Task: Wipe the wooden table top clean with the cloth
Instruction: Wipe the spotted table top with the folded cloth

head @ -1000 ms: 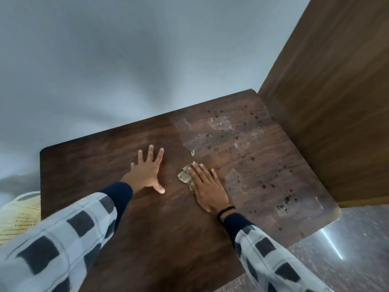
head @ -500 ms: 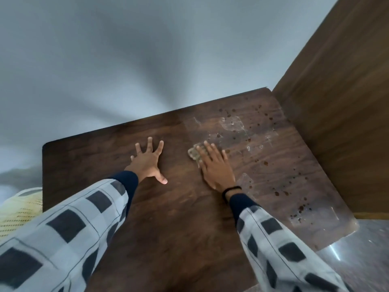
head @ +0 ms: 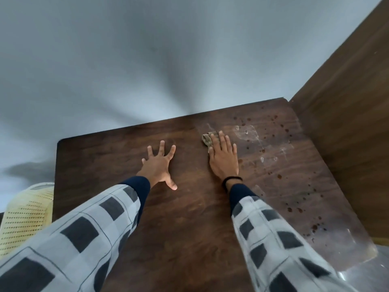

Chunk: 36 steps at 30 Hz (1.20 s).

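Note:
The dark wooden table top [head: 179, 228] fills the lower middle of the head view. Dark spots and pale dried smears [head: 273, 152] cover its right part. A small brownish cloth [head: 207, 139] lies bunched near the far edge. My right hand [head: 223, 157] presses flat on the cloth with straight fingers, and only the cloth's left end shows. My left hand [head: 159, 165] rests flat on the bare wood to the left, fingers spread wide.
A tall brown wooden panel [head: 347, 112] stands along the table's right side. A pale wall [head: 147, 60] rises behind the far edge. A yellow perforated basket-like thing [head: 25, 216] sits beside the table's left edge. Shiny floor [head: 370, 272] shows at bottom right.
My right hand has pushed the cloth away from me toward the far edge of the table. My left hand has stayed flat on the wood. The camera has tipped forward.

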Each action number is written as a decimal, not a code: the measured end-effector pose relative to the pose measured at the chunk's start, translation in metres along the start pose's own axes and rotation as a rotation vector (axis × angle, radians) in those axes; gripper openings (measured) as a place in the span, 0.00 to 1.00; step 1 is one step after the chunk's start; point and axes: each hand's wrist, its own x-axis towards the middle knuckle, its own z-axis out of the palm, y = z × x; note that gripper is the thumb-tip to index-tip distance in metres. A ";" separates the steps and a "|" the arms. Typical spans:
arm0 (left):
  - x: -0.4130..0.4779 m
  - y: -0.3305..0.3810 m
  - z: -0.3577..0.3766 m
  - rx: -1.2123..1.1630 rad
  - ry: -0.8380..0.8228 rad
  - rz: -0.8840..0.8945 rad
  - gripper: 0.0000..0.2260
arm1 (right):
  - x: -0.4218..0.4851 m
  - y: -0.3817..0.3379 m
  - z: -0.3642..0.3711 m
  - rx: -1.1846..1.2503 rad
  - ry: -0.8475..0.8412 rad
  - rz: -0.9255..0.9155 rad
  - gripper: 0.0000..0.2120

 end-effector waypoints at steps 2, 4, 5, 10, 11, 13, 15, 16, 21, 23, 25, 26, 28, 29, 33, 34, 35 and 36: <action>0.000 0.001 -0.001 0.000 -0.004 0.000 0.67 | -0.022 -0.014 0.015 -0.017 -0.011 -0.097 0.27; 0.000 0.001 -0.003 0.006 -0.008 -0.001 0.67 | -0.038 -0.007 0.021 -0.031 -0.066 -0.294 0.26; -0.001 0.000 -0.004 0.008 -0.008 -0.003 0.67 | -0.032 0.000 0.017 -0.036 -0.092 -0.357 0.26; 0.001 0.000 -0.003 0.000 -0.003 -0.005 0.67 | 0.039 0.002 -0.006 -0.018 -0.054 -0.129 0.25; 0.000 0.000 -0.003 0.001 0.000 -0.006 0.67 | 0.042 -0.009 -0.004 0.006 -0.023 -0.052 0.26; 0.001 0.000 -0.002 0.003 -0.002 0.000 0.67 | 0.029 -0.030 0.008 0.025 -0.010 -0.034 0.26; 0.001 0.000 -0.002 -0.002 0.003 0.007 0.68 | 0.011 -0.031 0.019 -0.009 -0.036 -0.223 0.26; 0.001 -0.001 -0.002 -0.003 0.006 0.007 0.68 | 0.011 -0.024 0.017 -0.021 -0.063 -0.318 0.26; 0.000 -0.001 -0.003 -0.026 0.004 0.003 0.67 | 0.073 -0.012 -0.007 -0.011 -0.057 -0.166 0.25; -0.002 -0.001 -0.003 -0.021 0.009 0.005 0.67 | 0.074 -0.032 -0.002 0.004 -0.003 -0.047 0.26; 0.000 -0.001 -0.003 -0.024 0.002 0.006 0.67 | 0.056 -0.052 0.011 0.007 -0.026 -0.128 0.27; 0.000 -0.001 -0.004 -0.026 -0.003 0.006 0.67 | 0.046 -0.055 0.018 -0.002 -0.048 -0.228 0.26; 0.001 -0.001 -0.005 -0.030 -0.003 0.006 0.68 | 0.044 -0.047 0.018 -0.018 -0.085 -0.373 0.26; 0.001 -0.002 -0.004 -0.034 0.000 0.006 0.68 | 0.053 -0.042 0.014 -0.021 -0.084 -0.386 0.26; 0.000 -0.005 0.000 -0.042 0.021 0.010 0.68 | 0.088 -0.041 -0.001 0.002 -0.012 -0.118 0.25; 0.000 -0.005 0.000 -0.039 0.027 0.008 0.68 | 0.088 -0.048 -0.001 0.017 0.007 -0.064 0.25; 0.000 -0.005 -0.001 -0.035 0.028 0.008 0.68 | 0.083 -0.056 0.000 0.031 0.006 -0.046 0.26; 0.000 -0.004 -0.001 -0.034 0.026 0.011 0.68 | 0.075 -0.061 0.004 0.037 -0.014 -0.078 0.26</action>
